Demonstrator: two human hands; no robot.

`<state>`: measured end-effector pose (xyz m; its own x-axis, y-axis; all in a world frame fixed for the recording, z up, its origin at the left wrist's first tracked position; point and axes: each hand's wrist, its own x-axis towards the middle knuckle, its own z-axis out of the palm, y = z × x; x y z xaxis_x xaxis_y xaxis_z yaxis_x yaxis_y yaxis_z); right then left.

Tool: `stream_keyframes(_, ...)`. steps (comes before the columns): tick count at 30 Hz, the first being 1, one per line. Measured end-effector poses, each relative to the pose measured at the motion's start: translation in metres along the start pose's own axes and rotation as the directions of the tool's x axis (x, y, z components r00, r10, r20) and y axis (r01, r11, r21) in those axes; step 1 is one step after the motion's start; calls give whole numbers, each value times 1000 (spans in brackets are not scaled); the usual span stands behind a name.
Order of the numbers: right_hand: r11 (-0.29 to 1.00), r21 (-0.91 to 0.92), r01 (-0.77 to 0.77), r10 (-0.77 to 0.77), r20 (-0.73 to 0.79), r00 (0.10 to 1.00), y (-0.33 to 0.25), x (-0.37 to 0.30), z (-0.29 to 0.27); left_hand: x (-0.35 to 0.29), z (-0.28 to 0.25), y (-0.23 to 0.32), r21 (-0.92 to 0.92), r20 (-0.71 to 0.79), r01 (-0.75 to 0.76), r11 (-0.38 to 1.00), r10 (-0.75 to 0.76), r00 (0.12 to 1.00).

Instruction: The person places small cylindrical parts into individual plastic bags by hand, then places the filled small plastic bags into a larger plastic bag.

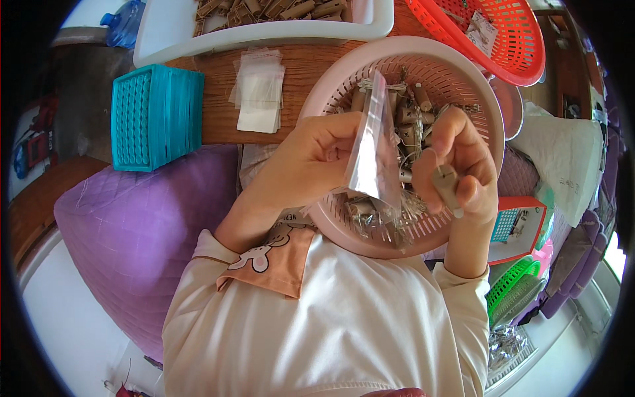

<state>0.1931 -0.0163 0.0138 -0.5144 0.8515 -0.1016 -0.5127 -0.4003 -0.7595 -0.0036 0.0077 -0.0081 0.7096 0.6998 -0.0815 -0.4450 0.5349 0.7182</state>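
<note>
Purple quilted cushion point(132, 238) fills the eight o'clock part of the view, with the person's cream sleeves and a pink collar below the middle. Beyond it, a wooden surface point(218, 99) runs across at eleven to twelve o'clock. On it, a white tray point(264, 30) at twelve o'clock holds rows of brown paper rolls, and a red mesh basket point(503, 40) sits at one o'clock.

A pink round colander point(410, 56) lies just right of centre, its far rim over the edge of the surface, and it holds a loose heap of small brown cylinders with wire leads point(410, 119). A teal plastic basket point(155, 116) stands on its side at ten o'clock, touching the cushion. A stack of small clear bags point(259, 89) lies flat on the surface at eleven o'clock, between the teal basket and the colander.

Over the colander, the left hand point(311, 159) pinches a small clear plastic bag point(374, 155) by its edge between thumb and fingers, so that the bag hangs upright at the centre. The right hand point(463, 165), at three o'clock of the bag and just beside it, has its fingers curled and pressed together around one small brown cylinder point(446, 185), whose lower end sticks out below the fingers.
</note>
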Motion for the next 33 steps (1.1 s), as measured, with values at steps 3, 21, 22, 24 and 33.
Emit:
stream_keyframes(3, 996, -44, 72, -76, -88, 993, -6, -1, -8, -7, -6, 1, 12, 3, 12, 1000, -12, 1000)
stream_keyframes(21, 712, -643, 282, -601, -350, 719, -15, 4, 24, -6, -2, -14, 572, -51, -309, 759, 409, 911)
stream_keyframes(22, 739, -622, 258, -553, -342, 759, -17, 4, 20, -5, -1, -17, 563, 7, -351, 748, 420, 907)
stream_keyframes(24, 769, -577, 276, -536, -344, 771, -11, 9, 18, -2, 1, -16, 605, 96, -413, 681, 452, 887)
stream_keyframes(33, 742, -652, 154, -347, -179, 921, -2, 4, 14, -3, 6, -7, 664, 169, -494, 561, 531, 830)
